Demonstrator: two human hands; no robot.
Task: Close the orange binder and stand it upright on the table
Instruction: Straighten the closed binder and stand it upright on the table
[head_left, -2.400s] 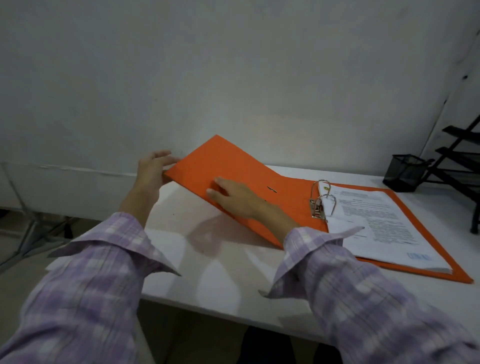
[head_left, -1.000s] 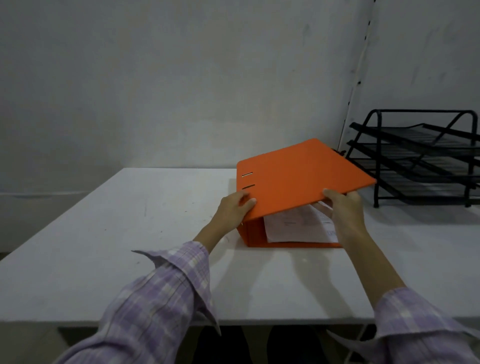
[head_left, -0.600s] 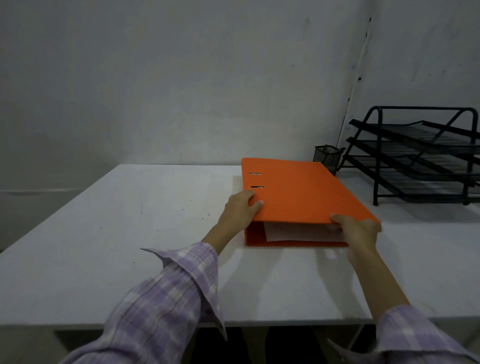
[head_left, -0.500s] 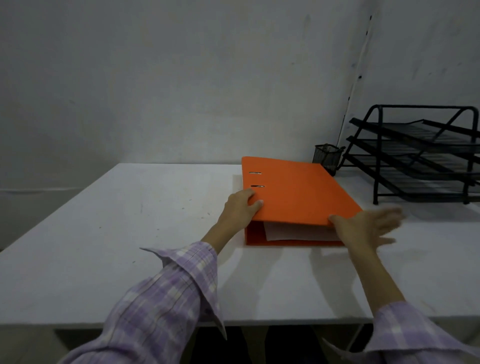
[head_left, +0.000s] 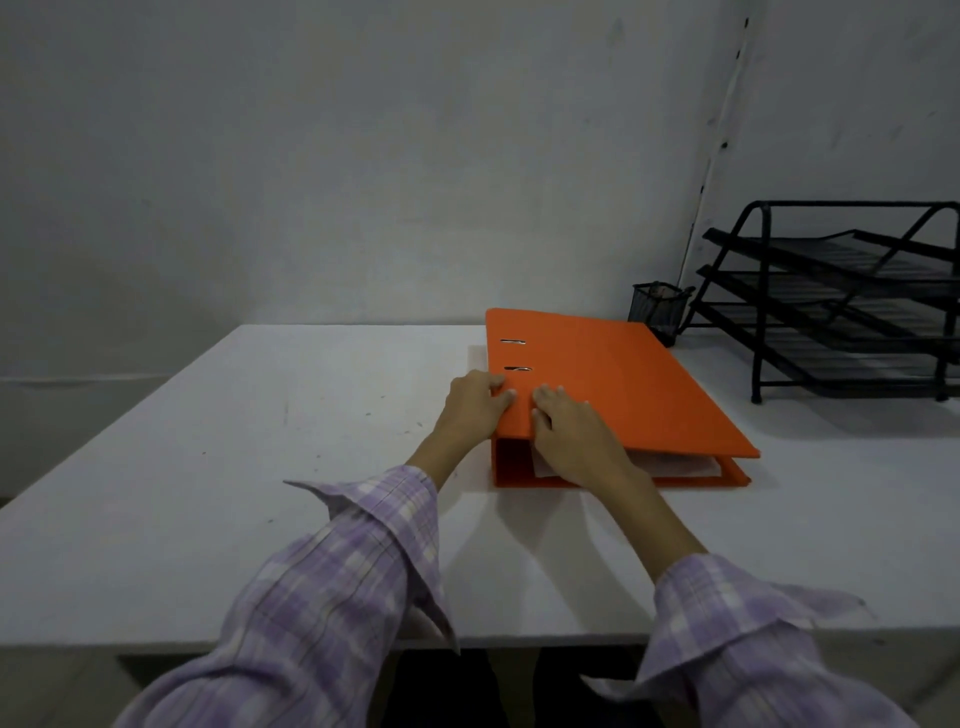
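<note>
The orange binder (head_left: 618, 384) lies flat and closed on the white table (head_left: 260, 467), its spine to the left, white paper edges showing at the near end. My left hand (head_left: 470, 408) grips the near spine corner, thumb on the top cover. My right hand (head_left: 569, 434) holds the near edge just beside it, fingers on the cover and thumb at the paper edge.
A black wire paper tray rack (head_left: 852, 301) stands at the right back of the table. A small black mesh pen cup (head_left: 658, 309) sits just behind the binder's far right corner. The wall runs close behind the table.
The cover came down fully onto the papers. My right hand left the binder's right front corner and moved left to the near edge beside my left hand.
</note>
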